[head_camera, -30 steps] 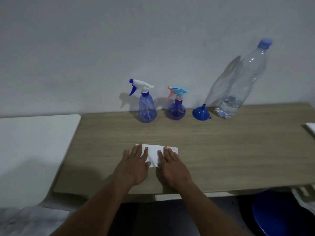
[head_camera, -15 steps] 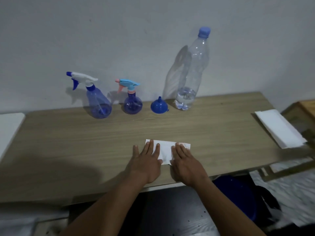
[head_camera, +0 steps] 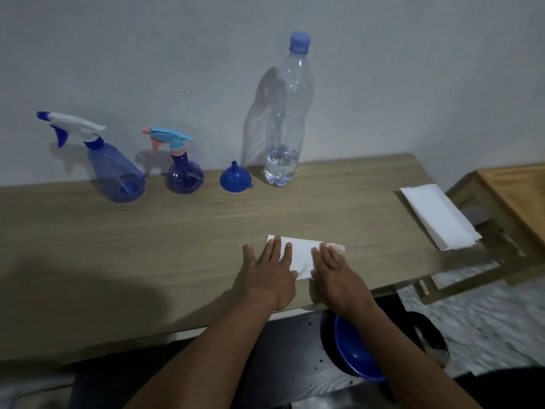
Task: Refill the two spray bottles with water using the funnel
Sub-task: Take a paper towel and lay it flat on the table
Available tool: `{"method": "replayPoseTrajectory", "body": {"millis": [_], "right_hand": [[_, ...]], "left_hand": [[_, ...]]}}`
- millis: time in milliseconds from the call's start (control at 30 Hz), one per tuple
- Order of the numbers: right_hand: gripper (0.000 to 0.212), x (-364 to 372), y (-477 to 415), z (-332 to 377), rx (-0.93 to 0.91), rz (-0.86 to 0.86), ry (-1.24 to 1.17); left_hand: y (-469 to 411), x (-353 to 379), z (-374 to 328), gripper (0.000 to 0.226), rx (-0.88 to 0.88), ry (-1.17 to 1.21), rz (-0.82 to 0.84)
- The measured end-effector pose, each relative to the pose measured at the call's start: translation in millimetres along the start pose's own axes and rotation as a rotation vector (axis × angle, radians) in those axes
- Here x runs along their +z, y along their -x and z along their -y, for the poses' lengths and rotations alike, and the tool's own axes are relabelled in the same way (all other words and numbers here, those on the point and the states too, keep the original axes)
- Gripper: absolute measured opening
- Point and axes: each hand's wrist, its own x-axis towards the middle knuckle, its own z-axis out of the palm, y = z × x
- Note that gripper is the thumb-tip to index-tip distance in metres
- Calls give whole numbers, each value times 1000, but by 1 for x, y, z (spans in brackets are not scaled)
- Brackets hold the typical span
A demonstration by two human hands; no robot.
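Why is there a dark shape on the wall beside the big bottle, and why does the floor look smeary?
Head view: the dark shape is the water bottle's shadow, cast leftward by light from the right. Head view: the floor at lower right is blurred. Head view: the larger spray bottle leans from wide-angle distortion.

On the table [head_camera: 206, 231], four things stand in a row along the far edge, close to the wall [head_camera: 147, 54]. From left to right they are: the larger spray bottle [head_camera: 113, 169], the smaller spray bottle [head_camera: 184, 172], the funnel [head_camera: 235, 179] lying mouth down with its spout up, and the tall water bottle [head_camera: 287, 113]. The funnel is between the smaller spray bottle and the water bottle, near both but touching neither. At the near edge, a folded paper [head_camera: 300, 255] lies flat, with the left hand [head_camera: 269, 274] on its left part and the right hand [head_camera: 336, 276] on its right part. A stack of paper towels [head_camera: 439, 216] lies at the right end of the table. Under the near edge, at the right, is a basin [head_camera: 354, 355].
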Motion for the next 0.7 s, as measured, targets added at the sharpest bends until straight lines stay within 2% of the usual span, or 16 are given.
{"method": "replayPoseTrajectory", "body": {"millis": [67,100,367,433,467,567,633,700], "right_hand": [[64,2,4,20,24,13,3],[59,2,5,33,20,31,-3],[70,15,-10,171,-64,76,9],[84,19,-20,206,-95,59,6],[84,21,-26,222,-106,54,7],[59,27,-42,271,-148,59,16],[59,32,-51,304,-188,52,25],[72,37,-56,335,-232,45,20]], "left_hand": [[13,4,13,64,4,3,-8],[20,6,24,64,5,9,-7],[84,16,150,65,-57,24,12],[97,17,185,65,-77,37,7],[103,18,203,65,-86,43,6],[122,24,255,66,-118,52,9],[138,29,288,66,-149,60,8],[155,35,318,67,-182,57,1]]}}
